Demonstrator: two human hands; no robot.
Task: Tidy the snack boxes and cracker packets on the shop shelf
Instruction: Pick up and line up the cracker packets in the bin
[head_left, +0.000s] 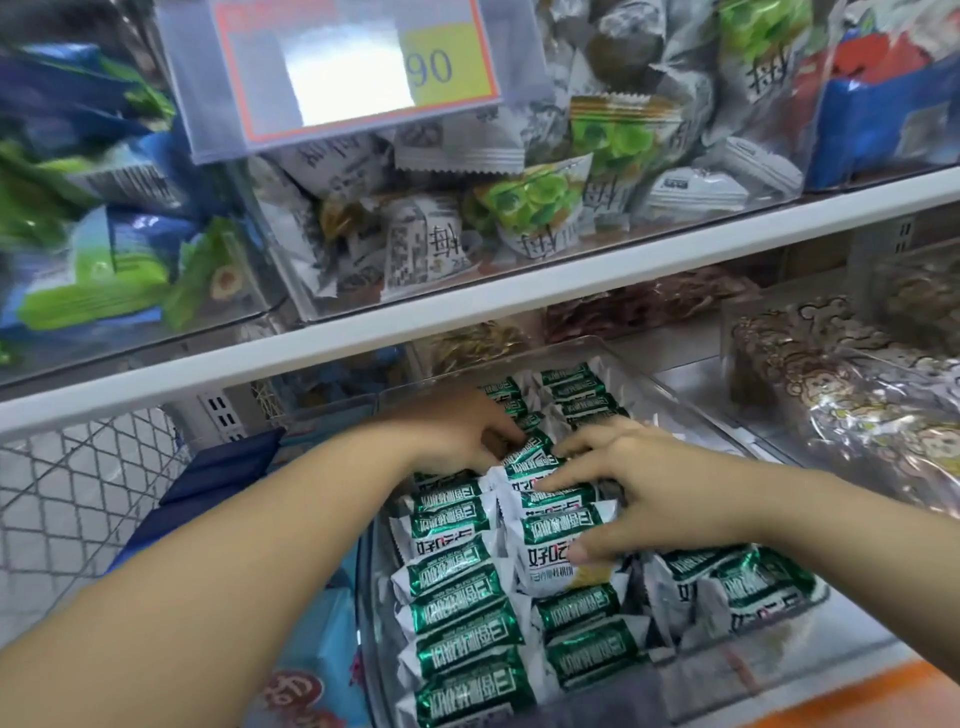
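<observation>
Surface: a white shop shelf (571, 283) runs across above; a clear tray (691, 415) sits on the level below it.
Around: price tag holder (332, 67) on the upper bins, wire basket (78, 493) at left, monkey-print bags (857, 405) at right.
In the way: the upper shelf edge overhangs the tray's far end.
Cracker packets (457, 587): in the tray, in rows running near to far, long axes across it.
Left hand (457, 431): grip pinching a tilted packet (530, 448) at mid-tray.
Right hand (639, 483): grip spread, fingertips pressing on the packets.
</observation>
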